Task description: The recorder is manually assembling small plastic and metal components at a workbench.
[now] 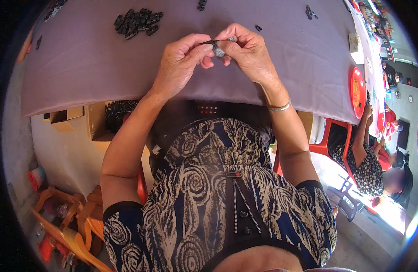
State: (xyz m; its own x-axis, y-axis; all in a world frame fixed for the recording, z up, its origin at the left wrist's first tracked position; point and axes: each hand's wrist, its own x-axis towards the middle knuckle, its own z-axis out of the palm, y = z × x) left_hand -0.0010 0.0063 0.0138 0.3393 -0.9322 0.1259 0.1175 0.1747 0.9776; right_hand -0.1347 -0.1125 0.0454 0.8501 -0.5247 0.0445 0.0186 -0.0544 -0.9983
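1. Well to the left of the fingers, a lone dark piece (39, 42) lies near the edge of the table (100, 68); a brushing sleeve or cloth tug could send it off.
2. Nearer, above and left of the fingers, sits a loose pile of black pieces (137, 21). A reaching left wrist might scatter it, since nothing walls it in.
3. The left hand (179, 56) has its thumb and index finger pinched narrow on a small black piece (211, 44), which is between the two hands. Too little grip could let it spring free; too much could skew it.
4. Just below that piece, at the fingertips, is something pale grey (219, 52); I cannot tell whether it is held or wrapped on a finger. If bulky, it could dull the touch.
5. The right hand (252, 50) looks closed narrow on the piece's other side, the contact partly hidden. Uneven pull between the hands might make it slip.
6. Just right of the right fingers, a single black piece (258, 28) could be knocked by the knuckles.
7. Farther right, a small black cluster (311, 12) might tangle if swept together.
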